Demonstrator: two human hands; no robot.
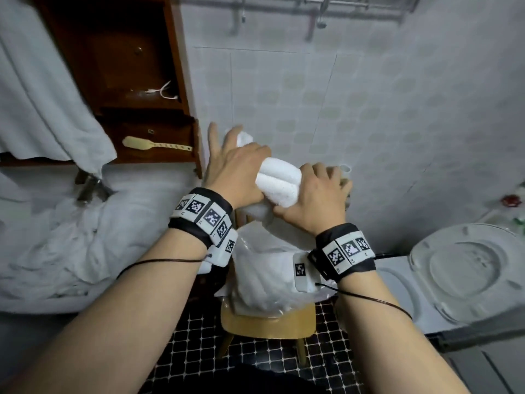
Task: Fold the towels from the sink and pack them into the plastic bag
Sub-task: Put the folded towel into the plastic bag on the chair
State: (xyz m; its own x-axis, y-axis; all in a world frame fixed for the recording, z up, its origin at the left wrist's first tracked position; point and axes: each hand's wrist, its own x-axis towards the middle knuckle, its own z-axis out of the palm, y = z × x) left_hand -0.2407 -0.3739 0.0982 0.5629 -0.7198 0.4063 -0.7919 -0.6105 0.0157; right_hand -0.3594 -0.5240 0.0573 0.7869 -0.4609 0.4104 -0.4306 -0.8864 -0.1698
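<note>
Floor (pixel 199 336) of small black tiles lies nearest, and on it stands one wooden stool (pixel 270 322). One clear plastic bag (pixel 264 280) sits on the stool with its mouth upward and white cloth already inside; how many pieces it holds cannot be counted.

Two hands are raised just above the bag, each wrist wearing one black band (pixel 204 217) of square printed markers with a thin cord trailing from it. Between them they hold one white towel (pixel 279 180), folded into a thick roll and lifted in the air over the bag's mouth. The right hand (pixel 312 194) has its fingers curled round the near end of the roll. The left hand (pixel 233 169) lies over the far end with its little finger splayed out; the other fingers are blurred, so how far they close cannot be told.

To the left, the sink (pixel 42 304) holds one crumpled heap of white towels (pixel 85 237) below one tap (pixel 91 186). To the right stands one toilet (pixel 466 274).

Farther back, a dark wooden cabinet (pixel 127 81) carries one pale brush (pixel 156 145), and one metal rail (pixel 355 5) crosses the tiled wall.
</note>
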